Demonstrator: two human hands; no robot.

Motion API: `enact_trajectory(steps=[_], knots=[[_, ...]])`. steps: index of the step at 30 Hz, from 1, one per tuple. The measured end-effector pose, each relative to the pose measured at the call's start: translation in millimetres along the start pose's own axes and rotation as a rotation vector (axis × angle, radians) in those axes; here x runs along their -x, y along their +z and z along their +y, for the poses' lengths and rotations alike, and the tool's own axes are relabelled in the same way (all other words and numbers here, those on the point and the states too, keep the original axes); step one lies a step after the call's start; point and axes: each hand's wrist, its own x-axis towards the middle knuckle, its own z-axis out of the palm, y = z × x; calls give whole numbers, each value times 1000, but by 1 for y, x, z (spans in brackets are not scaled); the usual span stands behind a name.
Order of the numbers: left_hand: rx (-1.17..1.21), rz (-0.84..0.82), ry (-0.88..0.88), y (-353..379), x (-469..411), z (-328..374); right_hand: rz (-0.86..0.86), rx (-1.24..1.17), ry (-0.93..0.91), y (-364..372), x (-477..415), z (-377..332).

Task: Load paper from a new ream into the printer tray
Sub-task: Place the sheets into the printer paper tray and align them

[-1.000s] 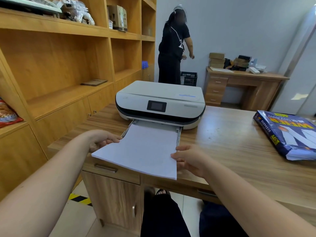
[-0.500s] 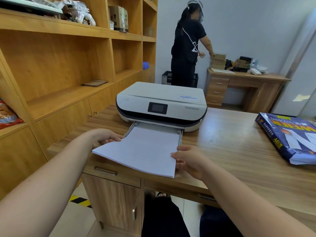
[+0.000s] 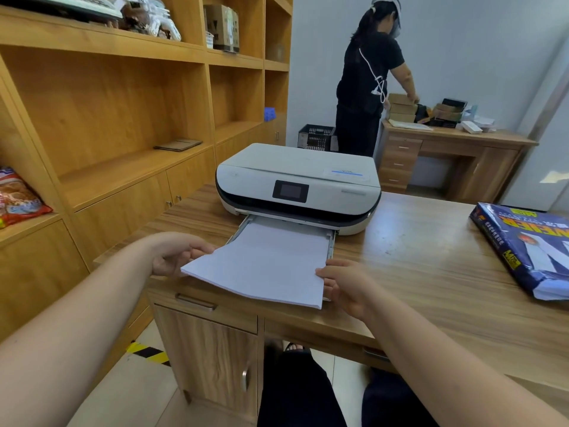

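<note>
A white printer [image 3: 297,183] sits on the wooden desk [image 3: 415,260]. Its paper tray [image 3: 331,244] is pulled out toward me. A stack of white paper [image 3: 268,263] lies partly in the tray, its near end sticking out over the desk's front edge. My left hand [image 3: 175,254] grips the stack's left near corner. My right hand [image 3: 341,285] holds its right near corner. The opened blue ream wrapper [image 3: 523,245] with paper inside lies at the desk's right.
Wooden shelving [image 3: 117,118] runs along the left wall. A person in black [image 3: 366,84] stands at a second desk [image 3: 455,149] at the back, handling boxes. A black crate [image 3: 315,137] sits on the floor behind the printer.
The paper stack has slid a little farther into the tray with both hands following. The person at the back has walked right to the far desk.
</note>
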Motion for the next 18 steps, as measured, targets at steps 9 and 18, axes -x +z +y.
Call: enact_trajectory(steps=[9, 18], knots=[[104, 19, -37, -4, 0, -5, -41, -50, -8, -1, 4, 3], [129, 70, -41, 3, -17, -4, -124, -209, 90, -1, 8, 4]])
